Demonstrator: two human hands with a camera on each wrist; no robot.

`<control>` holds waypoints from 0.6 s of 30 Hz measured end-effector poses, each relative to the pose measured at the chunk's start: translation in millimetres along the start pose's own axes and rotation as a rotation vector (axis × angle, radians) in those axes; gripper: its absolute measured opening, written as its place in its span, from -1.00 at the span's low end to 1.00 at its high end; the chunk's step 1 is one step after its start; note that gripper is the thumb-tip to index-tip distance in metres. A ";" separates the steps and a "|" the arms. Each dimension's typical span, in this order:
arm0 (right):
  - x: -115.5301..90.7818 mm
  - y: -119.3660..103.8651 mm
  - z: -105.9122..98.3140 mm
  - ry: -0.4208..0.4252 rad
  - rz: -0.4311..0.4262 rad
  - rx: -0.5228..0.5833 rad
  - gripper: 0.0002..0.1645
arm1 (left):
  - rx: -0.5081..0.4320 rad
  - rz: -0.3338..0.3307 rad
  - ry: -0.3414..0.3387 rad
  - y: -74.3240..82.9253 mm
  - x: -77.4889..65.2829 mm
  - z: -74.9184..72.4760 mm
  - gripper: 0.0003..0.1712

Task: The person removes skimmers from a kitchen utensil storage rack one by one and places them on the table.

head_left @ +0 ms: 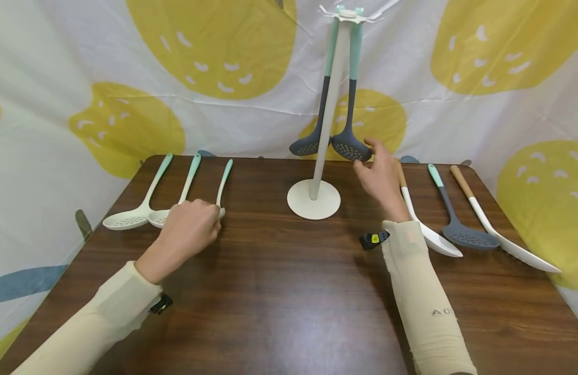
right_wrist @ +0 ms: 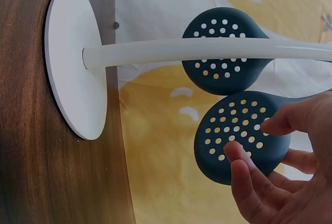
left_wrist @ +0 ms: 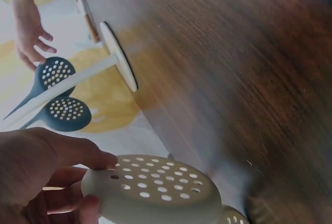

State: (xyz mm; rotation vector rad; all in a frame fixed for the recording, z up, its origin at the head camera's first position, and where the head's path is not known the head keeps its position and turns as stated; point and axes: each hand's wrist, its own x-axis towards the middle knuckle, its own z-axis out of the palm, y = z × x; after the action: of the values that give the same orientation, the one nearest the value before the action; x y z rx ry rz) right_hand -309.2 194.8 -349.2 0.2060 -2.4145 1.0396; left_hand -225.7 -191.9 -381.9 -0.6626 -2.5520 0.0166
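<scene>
Dark wood-grain table (head_left: 279, 291), white cloth backdrop (head_left: 251, 127), yellow fruit print (head_left: 213, 41)

L hand (head_left: 187, 225) hides pt of mid skimmer (head_left: 159, 217), head cam view.

1. Table (head_left: 279, 281): wood-grained, smooth, glossy.
2. Dark skimmers (head_left: 348, 143): plastic in appearance, smooth, matt.
3. Stand (head_left: 331, 104): smooth, glossy; metal or plastic, undetermined.
4. Brown handles (head_left: 461, 180): wood-like, matt.
5. Backdrop (head_left: 232, 122): creased cloth.
6. Sleeves (head_left: 425, 297): matt cloth.
</scene>
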 end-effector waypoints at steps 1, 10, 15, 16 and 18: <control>0.1 0.1 0.1 0.003 -0.005 -0.002 -0.34 | 0.005 0.005 -0.006 0.5 1.1 0.5 -0.66; 1.1 0.4 3.1 0.012 -0.038 -0.098 -0.39 | 0.078 0.029 -0.089 10.4 11.0 8.9 -0.82; 0.9 1.2 2.8 0.007 -0.025 -0.100 -0.40 | 0.102 0.022 -0.126 16.1 18.5 13.9 -0.86; 0.7 1.7 2.6 0.010 -0.025 -0.099 -0.40 | 0.106 0.022 -0.133 16.8 19.6 15.5 -0.86; 0.1 2.9 2.4 0.017 -0.027 -0.097 -0.43 | 0.113 0.021 -0.145 18.3 21.2 19.3 -0.84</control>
State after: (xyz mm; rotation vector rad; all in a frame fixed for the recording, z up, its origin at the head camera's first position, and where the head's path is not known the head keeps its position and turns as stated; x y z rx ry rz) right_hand -311.1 195.2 -352.5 0.1948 -2.4333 0.9065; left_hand -242.6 -163.8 -391.3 -0.6666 -2.6588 0.2218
